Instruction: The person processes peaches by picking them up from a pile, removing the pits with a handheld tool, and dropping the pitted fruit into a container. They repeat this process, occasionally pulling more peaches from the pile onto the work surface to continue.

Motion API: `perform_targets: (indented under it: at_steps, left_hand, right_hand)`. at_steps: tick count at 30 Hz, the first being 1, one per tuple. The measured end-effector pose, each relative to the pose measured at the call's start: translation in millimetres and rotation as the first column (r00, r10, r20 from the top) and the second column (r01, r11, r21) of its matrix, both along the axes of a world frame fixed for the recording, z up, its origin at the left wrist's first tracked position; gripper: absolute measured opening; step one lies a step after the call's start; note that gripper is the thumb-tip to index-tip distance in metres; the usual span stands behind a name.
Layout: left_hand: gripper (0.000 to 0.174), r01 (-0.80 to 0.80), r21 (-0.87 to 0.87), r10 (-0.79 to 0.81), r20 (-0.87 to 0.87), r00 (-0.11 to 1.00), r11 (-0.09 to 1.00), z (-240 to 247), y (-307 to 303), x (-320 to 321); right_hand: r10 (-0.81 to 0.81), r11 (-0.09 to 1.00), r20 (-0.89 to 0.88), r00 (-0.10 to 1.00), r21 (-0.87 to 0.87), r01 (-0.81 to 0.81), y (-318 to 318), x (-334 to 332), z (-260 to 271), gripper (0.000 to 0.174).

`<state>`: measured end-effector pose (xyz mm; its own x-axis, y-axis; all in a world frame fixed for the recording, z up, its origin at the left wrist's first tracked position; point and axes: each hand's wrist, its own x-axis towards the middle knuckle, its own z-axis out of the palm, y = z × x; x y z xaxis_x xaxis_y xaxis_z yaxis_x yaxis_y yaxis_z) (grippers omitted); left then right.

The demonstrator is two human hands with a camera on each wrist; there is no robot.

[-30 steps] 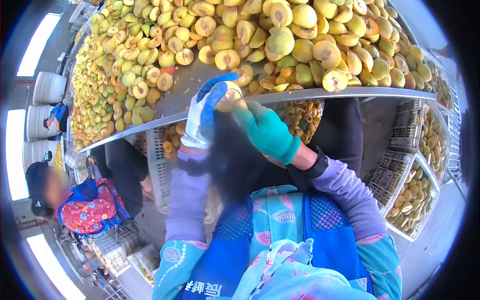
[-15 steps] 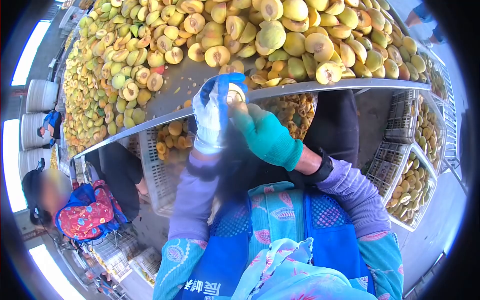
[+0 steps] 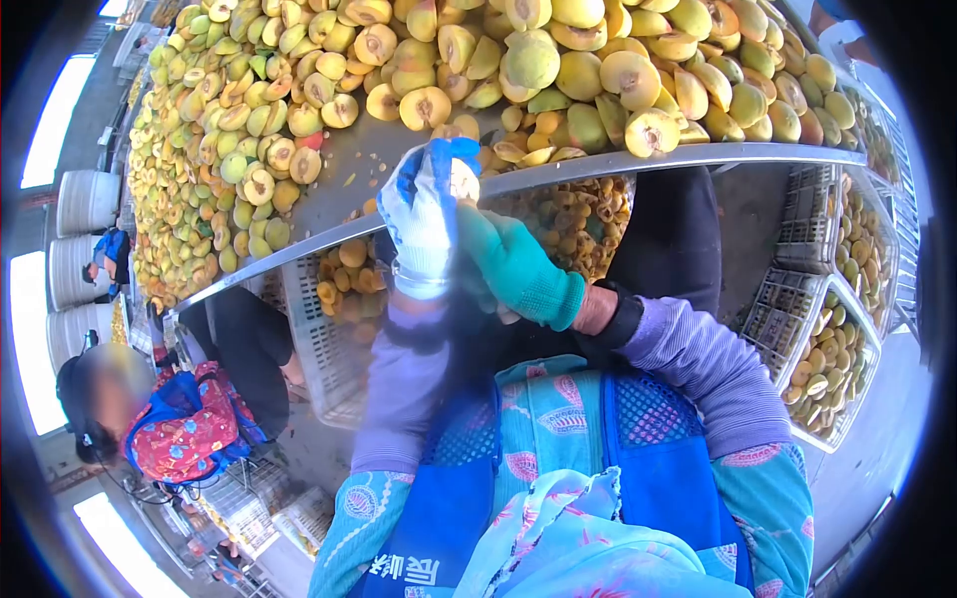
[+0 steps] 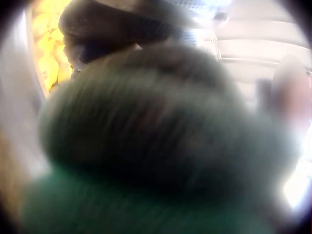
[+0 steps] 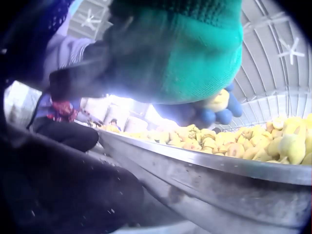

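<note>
In a white and blue glove, my left hand (image 3: 421, 214) curls its fingers round a pale yellow fruit piece (image 3: 463, 182) just over the table's metal edge. The green-gloved right hand (image 3: 520, 267) meets it from the right, fingers curled against the fruit; whether they hold a tool is hidden. Blue fingertips (image 5: 223, 116) hold the fruit (image 5: 217, 101) in the right wrist view, beyond the green glove (image 5: 202, 53). A blurred green glove (image 4: 146, 131) fills most of the left wrist view.
Halved yellow fruit (image 3: 426, 108) is heaped on the metal table (image 3: 361, 149). Crates of fruit (image 3: 822, 369) stand at the right; another crate (image 3: 324, 349) is below the table edge at the left. A person in a red patterned garment (image 3: 184, 429) sits at the left.
Both hands have drawn closer together round the fruit, and the left fingers have closed further over it. The head view has shifted slightly.
</note>
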<state>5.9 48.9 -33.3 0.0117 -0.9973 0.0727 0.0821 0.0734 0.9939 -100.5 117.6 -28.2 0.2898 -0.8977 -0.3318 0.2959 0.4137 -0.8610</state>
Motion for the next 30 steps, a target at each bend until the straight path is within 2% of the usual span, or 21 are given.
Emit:
perform_targets:
  at_steps: [1, 4, 5, 7, 8, 10, 11, 12, 14, 15, 18, 19, 20, 22, 23, 24, 25, 26, 27, 29, 30]
  left_hand:
    - [0.035, 0.100, -0.002, -0.100, -0.143, 0.985, 0.995, -3.3, 1.9, 3.1]
    - [0.038, 0.117, 0.131, -0.120, 0.012, 0.993, 0.984, 7.0, 3.5, -0.7]
    - [0.040, 0.211, 0.101, -0.218, 0.059, 0.974, 0.972, 14.9, 2.2, -0.3]
    - [0.041, 0.199, 0.153, -0.203, 0.014, 0.979, 0.968, 21.8, 1.1, -6.4]
    - [0.041, 0.198, 0.183, -0.200, -0.010, 0.980, 0.963, 22.8, 0.4, -8.9]
    - [0.041, 0.162, 0.108, -0.164, 0.004, 0.986, 0.981, 7.2, -6.2, -12.9]
    - [0.041, 0.232, 0.086, -0.235, 0.030, 0.971, 0.969, 6.3, -7.5, -10.9]
    - [0.041, 0.301, 0.059, -0.304, 0.055, 0.951, 0.952, 7.1, -10.0, -9.0]
    - [0.042, 0.306, 0.087, -0.306, -0.016, 0.952, 0.948, 11.3, -10.6, -8.6]
    - [0.042, 0.316, 0.098, -0.313, -0.050, 0.949, 0.944, 14.2, -12.4, -10.1]
    - [0.044, 0.341, 0.111, -0.341, -0.019, 0.940, 0.934, 18.7, -5.1, -13.6]
    - [0.041, 0.421, 0.095, -0.418, -0.049, 0.907, 0.902, 13.6, -6.6, -6.8]
    - [0.040, 0.396, 0.030, -0.397, 0.016, 0.918, 0.918, 6.8, -7.3, -2.8]
    - [0.038, 0.356, -0.114, -0.340, 0.134, 0.931, 0.928, -3.7, -8.1, -0.4]
    - [0.038, 0.287, -0.287, -0.107, 0.511, 0.853, 0.914, -1.9, -3.4, -8.8]
    - [0.031, 0.145, -0.027, -0.146, -0.045, 0.988, 0.989, -9.9, -1.3, -15.8]
    - [0.029, 0.094, 0.008, -0.094, -0.049, 0.994, 0.996, -11.2, -0.5, -20.8]
    - [0.028, 0.044, 0.043, -0.041, -0.052, 0.998, 0.998, -10.5, -0.9, -25.0]
    - [0.027, 0.144, -0.031, -0.138, 0.144, 0.980, 0.989, -6.1, -3.0, -24.8]
    - [0.025, 0.361, -0.104, -0.256, 0.528, 0.810, 0.927, 10.2, -8.2, -17.6]
    - [0.031, 0.388, -0.067, -0.267, 0.619, 0.739, 0.919, 16.6, -9.6, -21.0]
  right_hand:
    - [0.001, 0.999, 0.042, 0.999, 0.048, -0.003, 0.0, -0.5, 2.6, 0.050]
    - [0.038, 0.996, 0.014, 0.999, 0.085, -0.039, -0.1, -11.8, 10.5, 0.051]
    - [0.008, 0.992, 0.091, 0.996, 0.126, -0.020, 3.5, -9.3, 11.5, 0.052]
    - [-0.064, 0.981, 0.243, 0.968, 0.193, 0.016, 8.0, -1.0, 16.2, 0.056]
    - [-0.043, 0.987, 0.229, 0.972, 0.158, 0.006, 5.1, -3.8, 15.8, 0.055]
    - [0.000, 0.993, 0.201, 0.980, 0.113, -0.023, 2.4, -13.5, 9.6, 0.054]
    - [0.012, 0.997, 0.120, 0.993, 0.069, -0.021, -0.6, -17.2, 6.0, 0.053]
    - [0.029, 0.996, 0.175, 0.984, 0.079, -0.043, -2.4, -20.5, 6.6, 0.053]
    - [0.058, 0.991, 0.286, 0.956, 0.100, -0.090, -3.5, -26.2, 12.3, 0.053]
    - [0.052, 0.976, 0.455, 0.889, 0.164, -0.141, -3.2, -27.4, 9.6, 0.052]
    - [0.223, 0.949, 0.424, 0.878, 0.113, -0.296, -12.1, -53.3, 5.4, 0.051]
    - [0.229, 0.969, 0.300, 0.926, 0.021, -0.247, -13.4, -56.5, 3.4, 0.050]
    - [0.212, 0.977, 0.163, 0.963, -0.068, -0.203, -14.6, -59.7, 1.4, 0.050]
    - [0.122, 0.991, 0.082, 0.989, -0.061, -0.118, -15.3, -50.0, -5.7, 0.050]
    - [0.000, 0.982, 0.047, 0.999, -0.186, 0.009, -13.4, -35.0, -19.8, 0.050]
    - [-0.131, 0.942, 0.013, 0.991, -0.310, 0.128, -13.4, -21.7, -13.2, 0.050]
    - [-0.039, 0.996, 0.020, 0.999, -0.085, 0.040, -3.6, -27.2, -4.2, 0.052]
    - [0.049, 0.988, 0.047, 0.998, 0.143, -0.055, 0.0, -32.0, 11.3, 0.053]
    - [0.047, 0.995, 0.140, 0.989, 0.086, -0.059, 0.3, -29.8, 4.5, 0.056]
    - [0.017, 0.985, 0.077, 0.997, 0.168, -0.030, -3.2, -28.0, 7.2, 0.055]
    - [0.007, 0.979, 0.046, 0.999, 0.203, -0.016, -4.2, -27.0, 8.6, 0.055]
